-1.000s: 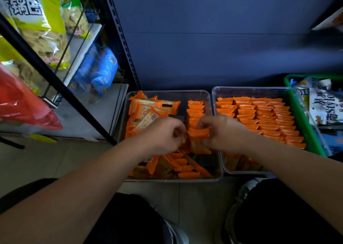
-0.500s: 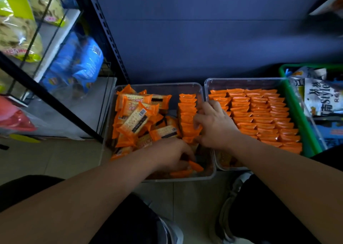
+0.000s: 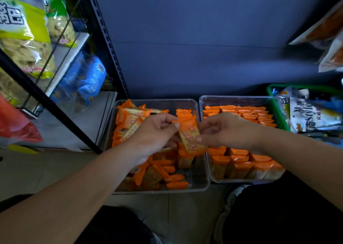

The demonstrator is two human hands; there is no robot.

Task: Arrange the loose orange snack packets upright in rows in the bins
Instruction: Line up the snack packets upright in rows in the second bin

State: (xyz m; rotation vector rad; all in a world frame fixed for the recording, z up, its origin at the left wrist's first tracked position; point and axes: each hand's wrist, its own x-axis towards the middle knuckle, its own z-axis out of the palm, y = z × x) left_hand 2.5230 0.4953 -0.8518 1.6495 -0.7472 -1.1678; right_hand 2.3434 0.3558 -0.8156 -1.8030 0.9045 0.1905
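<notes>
Orange packet (image 3: 191, 139), pinched at both ends by left hand (image 3: 156, 132) and right hand (image 3: 222, 130), now hangs over the left bin (image 3: 198, 177), lifted since the left hand dug in that bin's near heap (image 3: 159, 177), so it looks bound for the bin's short upright row (image 3: 183, 112).

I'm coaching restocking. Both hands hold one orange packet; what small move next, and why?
Probably stand the packet upright at the near end of the partial row in the left bin: that row is unfinished, while the right bin looks full.
</notes>
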